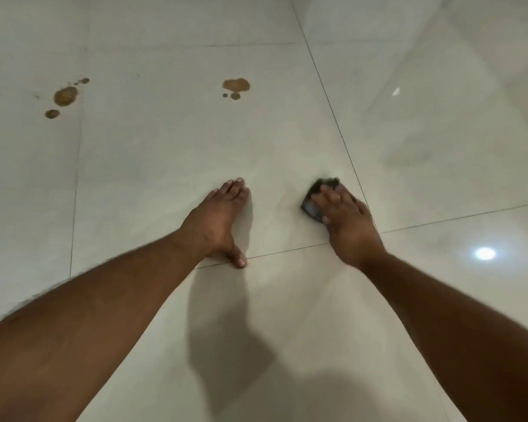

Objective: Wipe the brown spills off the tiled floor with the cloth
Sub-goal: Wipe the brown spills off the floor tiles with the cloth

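Right hand presses flat on dark cloth; left hand rests released on tiled floor. Brown spills lie far; firm, overlapping strokes would suit.

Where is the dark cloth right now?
Head view, right of centre: the dark cloth lies on the tiled floor under the right hand, beside a grout line.

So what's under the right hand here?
A dark cloth lies under the right hand, whose flat fingers press it onto the tiled floor. The cloth's far and left edges show; the rest, and any floor beneath it, is covered.
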